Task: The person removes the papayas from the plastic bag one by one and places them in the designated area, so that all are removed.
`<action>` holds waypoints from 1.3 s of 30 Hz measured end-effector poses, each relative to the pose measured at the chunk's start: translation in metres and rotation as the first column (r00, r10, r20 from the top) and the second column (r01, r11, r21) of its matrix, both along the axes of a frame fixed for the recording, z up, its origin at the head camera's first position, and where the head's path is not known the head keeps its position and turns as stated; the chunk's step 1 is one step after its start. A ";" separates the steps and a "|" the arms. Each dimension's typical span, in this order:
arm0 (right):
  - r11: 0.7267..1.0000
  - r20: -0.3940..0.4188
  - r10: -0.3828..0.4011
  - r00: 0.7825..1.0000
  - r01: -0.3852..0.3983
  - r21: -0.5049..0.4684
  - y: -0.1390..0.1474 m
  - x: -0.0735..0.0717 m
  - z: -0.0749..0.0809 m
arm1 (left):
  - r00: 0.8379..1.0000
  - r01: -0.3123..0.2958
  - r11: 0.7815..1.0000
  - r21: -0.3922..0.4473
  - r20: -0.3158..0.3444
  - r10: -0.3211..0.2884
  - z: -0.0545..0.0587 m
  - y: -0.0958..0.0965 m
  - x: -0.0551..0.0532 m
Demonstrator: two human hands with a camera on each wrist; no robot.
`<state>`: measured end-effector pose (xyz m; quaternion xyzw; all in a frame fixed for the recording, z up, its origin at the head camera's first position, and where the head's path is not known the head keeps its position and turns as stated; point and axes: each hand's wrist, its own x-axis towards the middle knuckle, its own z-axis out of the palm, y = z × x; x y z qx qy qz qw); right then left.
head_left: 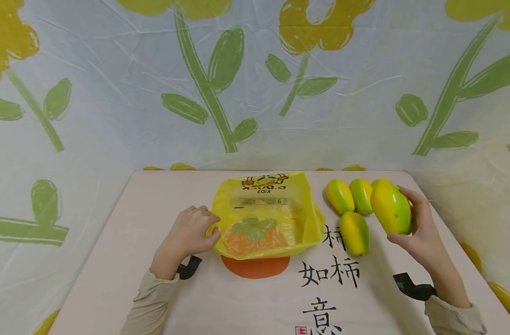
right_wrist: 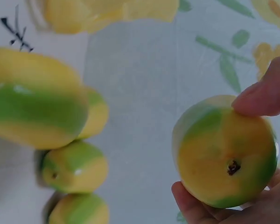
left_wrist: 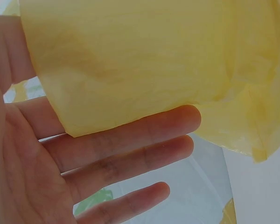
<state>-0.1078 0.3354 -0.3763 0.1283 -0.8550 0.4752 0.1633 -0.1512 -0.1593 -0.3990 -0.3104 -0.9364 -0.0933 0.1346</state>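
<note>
My right hand (head_left: 422,228) grips a glossy yellow-green papaya (head_left: 391,207), thumb on one side and fingers on the other. In the right wrist view, the end of this papaya (right_wrist: 226,158) with a dark stem scar faces the camera. Several similar papayas (head_left: 354,233) lie grouped to its left. A translucent yellow plastic bag (head_left: 263,209) with printed lettering lies in the middle. My left hand (head_left: 192,232) is at its left edge, thumb and fingertips apart. In the left wrist view, bag film hides the thumb tip and index finger; the other fingers (left_wrist: 130,135) extend straight.
The pale table cover (head_left: 238,302) carries black written characters (head_left: 322,274) and an orange print (head_left: 255,267) partly under the bag. Behind and beside the table hangs flower-patterned fabric (head_left: 255,102). Each wrist wears a black mount (head_left: 414,286).
</note>
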 end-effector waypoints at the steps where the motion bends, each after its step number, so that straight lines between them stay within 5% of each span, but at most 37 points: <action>1: 0.999 0.014 -0.029 0.999 0.029 0.042 0.003 0.000 -0.004 | 1.000 0.000 1.000 0.000 -0.002 0.000 0.000 0.000 0.000; 10: 0.967 0.148 -0.169 0.974 0.134 0.217 0.022 0.000 -0.037 | 1.000 -0.002 1.000 0.003 -0.006 0.002 0.000 0.000 0.000; 24: 0.966 0.212 -0.109 0.971 0.054 0.252 0.030 -0.004 -0.070 | 1.000 -0.013 1.000 -0.001 -0.005 0.013 0.001 0.000 0.001; 39: 0.972 0.241 -0.089 0.967 0.031 0.234 0.033 -0.006 -0.079 | 1.000 -0.002 1.000 0.007 0.006 0.002 0.002 0.001 0.002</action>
